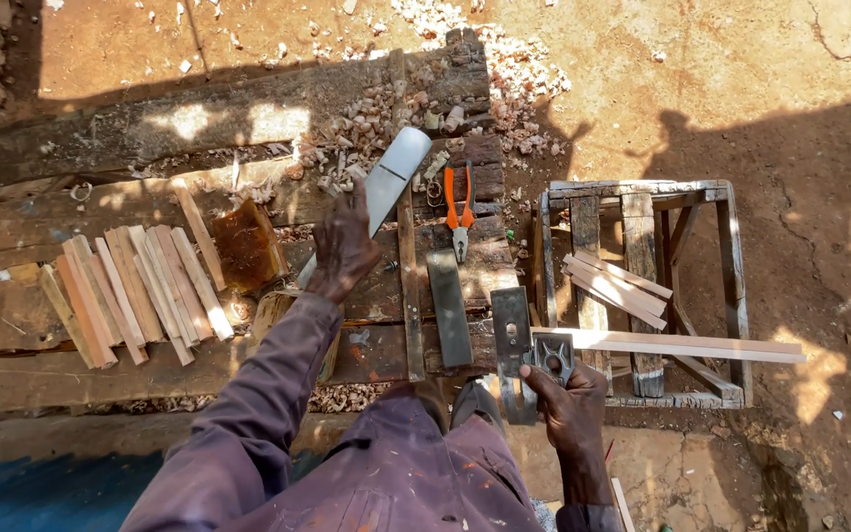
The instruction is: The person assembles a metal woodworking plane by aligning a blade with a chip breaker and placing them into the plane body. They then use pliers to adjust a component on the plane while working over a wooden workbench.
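Fingers of right hand (571, 399) pinching metal plane part (550, 357), left hand (344, 246) grip unclear, white sheet (391, 177) partly hidden.

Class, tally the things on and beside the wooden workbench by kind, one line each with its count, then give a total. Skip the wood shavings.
Pliers with orange handles: 1
Flat metal blades on the bench: 2
Metal plane part in the right hand: 1
Pale tool in the left hand: 1
Amber block: 1
Wooden stool frame: 1
Total: 7
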